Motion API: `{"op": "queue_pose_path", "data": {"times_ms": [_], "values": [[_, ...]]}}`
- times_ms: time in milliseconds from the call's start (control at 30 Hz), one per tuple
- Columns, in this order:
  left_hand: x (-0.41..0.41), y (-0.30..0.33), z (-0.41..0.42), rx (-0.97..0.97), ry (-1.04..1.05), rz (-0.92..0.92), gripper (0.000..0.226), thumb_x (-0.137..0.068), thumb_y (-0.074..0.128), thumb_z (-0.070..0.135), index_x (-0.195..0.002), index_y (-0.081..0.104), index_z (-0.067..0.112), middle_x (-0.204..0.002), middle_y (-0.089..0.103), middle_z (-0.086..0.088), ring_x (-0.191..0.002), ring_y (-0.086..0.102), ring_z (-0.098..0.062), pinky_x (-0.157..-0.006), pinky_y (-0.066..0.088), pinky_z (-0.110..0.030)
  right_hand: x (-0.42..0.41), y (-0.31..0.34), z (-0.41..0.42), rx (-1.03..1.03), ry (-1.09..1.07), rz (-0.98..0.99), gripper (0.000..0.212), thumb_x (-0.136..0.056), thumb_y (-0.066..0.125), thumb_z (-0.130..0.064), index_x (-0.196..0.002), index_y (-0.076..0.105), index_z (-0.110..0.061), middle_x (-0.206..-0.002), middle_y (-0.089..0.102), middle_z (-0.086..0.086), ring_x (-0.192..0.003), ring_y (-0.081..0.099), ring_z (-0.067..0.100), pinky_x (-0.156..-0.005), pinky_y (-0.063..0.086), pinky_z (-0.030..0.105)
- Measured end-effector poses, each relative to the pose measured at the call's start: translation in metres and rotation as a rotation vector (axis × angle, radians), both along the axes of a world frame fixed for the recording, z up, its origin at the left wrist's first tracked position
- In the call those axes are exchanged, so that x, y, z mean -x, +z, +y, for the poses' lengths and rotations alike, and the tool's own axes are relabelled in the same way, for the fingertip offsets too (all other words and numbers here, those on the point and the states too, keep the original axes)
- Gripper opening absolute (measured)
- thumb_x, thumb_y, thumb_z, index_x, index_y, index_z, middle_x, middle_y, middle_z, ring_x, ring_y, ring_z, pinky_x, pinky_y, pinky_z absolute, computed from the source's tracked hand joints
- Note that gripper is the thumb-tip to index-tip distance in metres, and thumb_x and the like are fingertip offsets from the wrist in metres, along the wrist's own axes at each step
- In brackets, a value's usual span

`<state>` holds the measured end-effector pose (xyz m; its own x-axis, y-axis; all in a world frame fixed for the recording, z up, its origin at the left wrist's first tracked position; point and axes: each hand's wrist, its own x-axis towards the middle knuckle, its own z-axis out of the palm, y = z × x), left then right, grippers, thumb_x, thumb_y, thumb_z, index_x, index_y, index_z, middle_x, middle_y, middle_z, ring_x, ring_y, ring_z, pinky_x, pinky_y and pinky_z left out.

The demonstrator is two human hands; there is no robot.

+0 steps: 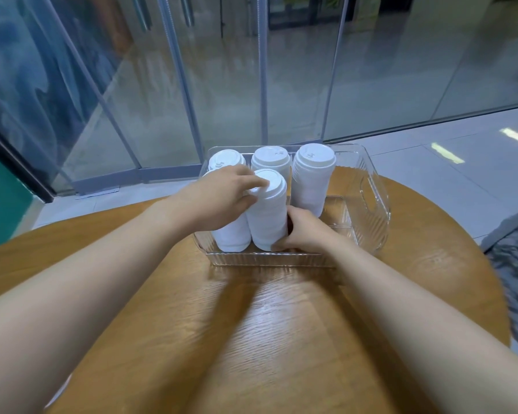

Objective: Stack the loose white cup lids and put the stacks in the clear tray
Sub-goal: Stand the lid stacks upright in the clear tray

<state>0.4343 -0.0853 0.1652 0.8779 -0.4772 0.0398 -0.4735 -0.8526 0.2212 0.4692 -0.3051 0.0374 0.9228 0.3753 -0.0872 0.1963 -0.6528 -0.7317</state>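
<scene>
Your left hand curls its fingers over the top of the near middle stack of lids; your right hand grips its base. It stands in the clear tray among four other stacks on the wooden counter. No writing is readable.

- It looks like a café or an office lobby rather than a home.
- Tall glass wall panels in metal frames run floor to ceiling.
- Pale glossy floor tiles mirror ceiling lights.
- A round wood-grain counter carries a clear tray of stacked takeaway cup lids.
</scene>
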Motion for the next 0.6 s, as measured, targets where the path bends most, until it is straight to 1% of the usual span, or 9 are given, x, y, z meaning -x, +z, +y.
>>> {"op": "queue_pose_path", "data": {"times_ms": [67,100,167,267,367,467,500,533,600], "values": [[0.001,0.000,0.002,0.004,-0.006,0.004,0.038,-0.107,0.054,0.030,-0.145,0.059,0.029,-0.147,0.053,0.001,-0.133,0.050,-0.022,-0.108,0.042,-0.041,0.002,0.003,-0.003,0.004,0.005,0.020,0.070,-0.061,0.094,-0.029,-0.123,0.059,-0.025,-0.110,0.072,-0.010,-0.085,0.073,0.013,-0.072,0.064,0.038],[0.002,0.001,0.003,-0.001,-0.011,0.003,0.039,-0.107,0.054,0.030,-0.145,0.059,0.028,-0.148,0.054,0.001,-0.135,0.049,-0.022,-0.109,0.041,-0.040,0.004,0.005,-0.005,0.012,0.004,0.024,0.070,-0.062,0.094,-0.029,-0.123,0.059,-0.024,-0.110,0.071,-0.009,-0.084,0.073,0.015,-0.070,0.063,0.037],[0.004,0.004,0.005,-0.027,-0.019,-0.007,0.040,-0.107,0.055,0.030,-0.146,0.058,0.027,-0.149,0.054,0.001,-0.136,0.048,-0.022,-0.111,0.040,-0.038,0.007,0.010,-0.008,0.034,-0.006,0.017,0.070,-0.064,0.095,-0.029,-0.124,0.059,-0.022,-0.111,0.069,-0.008,-0.093,0.069,0.014,-0.078,0.061,0.034],[0.013,0.014,0.006,-0.080,-0.014,-0.040,0.040,-0.106,0.055,0.029,-0.147,0.058,0.026,-0.152,0.052,0.001,-0.138,0.047,-0.023,-0.111,0.039,-0.038,0.015,0.022,-0.014,0.037,-0.035,-0.007,0.066,-0.065,0.095,-0.030,-0.120,0.060,-0.021,-0.112,0.069,-0.004,-0.101,0.068,0.017,-0.090,0.059,0.039],[0.029,0.028,0.008,-0.144,0.006,-0.062,0.042,-0.107,0.055,0.030,-0.149,0.056,0.027,-0.156,0.049,-0.002,-0.141,0.045,-0.025,-0.113,0.037,-0.038,0.027,0.038,-0.022,0.048,-0.063,-0.053,0.066,-0.068,0.095,-0.033,-0.122,0.060,-0.020,-0.114,0.068,-0.002,-0.104,0.066,0.018,-0.094,0.057,0.039],[0.053,0.047,0.018,-0.229,0.060,-0.070,0.044,-0.107,0.054,0.035,-0.150,0.053,0.029,-0.161,0.042,-0.003,-0.147,0.040,-0.025,-0.118,0.031,-0.038,0.046,0.057,-0.029,0.045,-0.083,-0.095,0.072,-0.070,0.095,-0.037,-0.129,0.058,-0.019,-0.114,0.066,-0.001,-0.106,0.064,0.019,-0.096,0.055,0.038],[0.063,0.055,0.023,-0.248,0.076,-0.081,0.044,-0.107,0.054,0.037,-0.150,0.054,0.028,-0.162,0.042,-0.004,-0.147,0.039,-0.026,-0.119,0.030,-0.037,0.053,0.064,-0.030,0.035,-0.088,-0.104,0.073,-0.070,0.095,-0.037,-0.131,0.058,-0.018,-0.114,0.066,-0.002,-0.106,0.064,0.018,-0.095,0.054,0.035],[0.076,0.064,0.029,-0.257,0.089,-0.091,0.044,-0.106,0.055,0.038,-0.149,0.055,0.027,-0.161,0.043,-0.004,-0.147,0.040,-0.026,-0.119,0.030,-0.037,0.062,0.070,-0.032,0.021,-0.094,-0.112,0.072,-0.072,0.095,-0.036,-0.131,0.059,-0.017,-0.113,0.066,-0.003,-0.106,0.063,0.017,-0.091,0.054,0.029],[0.107,0.079,0.044,-0.261,0.121,-0.103,0.044,-0.105,0.056,0.039,-0.147,0.057,0.025,-0.158,0.046,-0.006,-0.144,0.043,-0.027,-0.117,0.031,-0.038,0.084,0.083,-0.031,-0.016,-0.104,-0.133,0.065,-0.075,0.093,-0.034,-0.129,0.060,-0.017,-0.110,0.067,-0.005,-0.100,0.063,0.013,-0.080,0.048,0.016]]}}
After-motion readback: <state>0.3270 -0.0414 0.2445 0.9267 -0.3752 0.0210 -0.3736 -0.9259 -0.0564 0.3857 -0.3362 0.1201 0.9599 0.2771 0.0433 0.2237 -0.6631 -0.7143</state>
